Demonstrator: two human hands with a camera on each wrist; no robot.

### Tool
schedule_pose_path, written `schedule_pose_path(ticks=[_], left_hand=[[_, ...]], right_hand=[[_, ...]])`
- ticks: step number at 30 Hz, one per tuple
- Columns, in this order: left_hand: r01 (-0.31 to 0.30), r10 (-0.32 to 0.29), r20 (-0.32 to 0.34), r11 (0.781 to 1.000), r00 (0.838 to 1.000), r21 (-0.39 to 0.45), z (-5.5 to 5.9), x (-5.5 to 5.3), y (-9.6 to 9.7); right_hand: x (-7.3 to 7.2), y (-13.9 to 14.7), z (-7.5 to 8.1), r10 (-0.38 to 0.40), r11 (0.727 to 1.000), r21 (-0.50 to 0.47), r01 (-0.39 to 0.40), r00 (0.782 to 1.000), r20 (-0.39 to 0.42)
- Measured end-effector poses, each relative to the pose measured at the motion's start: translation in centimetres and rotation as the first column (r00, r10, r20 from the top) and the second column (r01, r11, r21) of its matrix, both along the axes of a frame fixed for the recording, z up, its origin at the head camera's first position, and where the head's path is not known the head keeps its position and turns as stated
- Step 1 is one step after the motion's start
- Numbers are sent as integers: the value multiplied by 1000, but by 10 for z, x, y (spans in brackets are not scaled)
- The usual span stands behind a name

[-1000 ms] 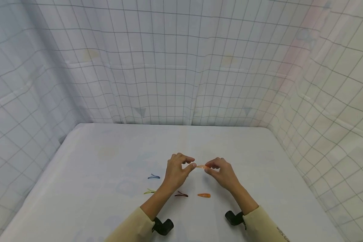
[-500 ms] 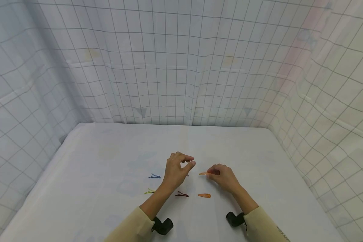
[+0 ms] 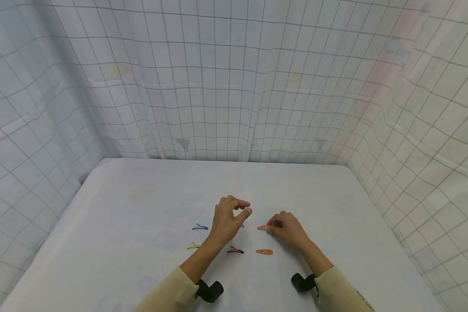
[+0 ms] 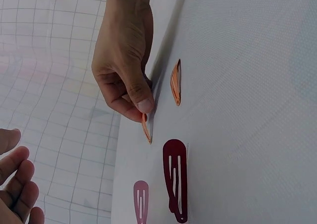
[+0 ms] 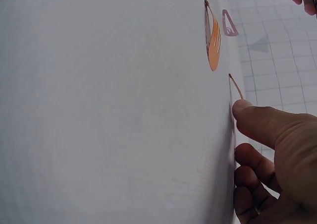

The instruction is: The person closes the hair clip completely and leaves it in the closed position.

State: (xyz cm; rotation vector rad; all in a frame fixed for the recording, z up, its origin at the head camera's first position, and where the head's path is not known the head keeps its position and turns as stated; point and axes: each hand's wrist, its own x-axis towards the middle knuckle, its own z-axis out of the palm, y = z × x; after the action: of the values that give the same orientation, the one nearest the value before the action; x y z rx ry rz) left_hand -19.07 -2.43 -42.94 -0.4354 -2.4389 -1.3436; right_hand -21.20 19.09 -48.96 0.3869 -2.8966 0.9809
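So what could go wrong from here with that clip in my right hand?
Your right hand pinches the held clip by one end, so it might twist or slip as you let go. The other orange clip lies close by on your side, so pulling back low could nudge it. Your left forearm covers part of the green clip in the head view; lowering that arm might knock it.
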Motion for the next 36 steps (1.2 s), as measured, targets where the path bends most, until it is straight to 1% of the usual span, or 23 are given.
schedule_pose_path(ticks=[3, 6, 13, 16, 22, 29, 33, 36], left_hand=[[0, 0, -6, 1000, 1000, -1, 0, 0, 0], [-1, 1, 2, 1000, 1000, 4, 1, 0, 0], [-2, 2, 28, 1000, 1000, 7, 1, 1, 1], [-5, 5, 28, 1000, 1000, 2, 0, 1, 1], [-7, 7, 18, 1000, 1000, -1, -2, 1, -2], [-18, 18, 15, 999, 1000, -27, -7, 2, -10], [-23, 25, 33, 998, 999, -55, -9, 5, -16], [-19, 23, 47, 997, 999, -81, -10, 7, -22]], right_hand=[[-1, 0, -1, 10, 1000, 23, -10, 1000, -11], [-1, 0, -2, 7, 999, 40, -7, 1000, -12], [1, 0, -2, -2, 999, 43, 3, 1000, -15], [2, 0, -1, -14, 999, 37, 15, 1000, -10], [3, -2, 3, -67, 998, 0, 67, 997, 36], [8, -5, 10, -63, 998, -31, 63, 998, 20], [12, -9, 15, -60, 997, -54, 61, 998, 20], [17, -13, 20, -45, 997, -68, 44, 999, 0]])
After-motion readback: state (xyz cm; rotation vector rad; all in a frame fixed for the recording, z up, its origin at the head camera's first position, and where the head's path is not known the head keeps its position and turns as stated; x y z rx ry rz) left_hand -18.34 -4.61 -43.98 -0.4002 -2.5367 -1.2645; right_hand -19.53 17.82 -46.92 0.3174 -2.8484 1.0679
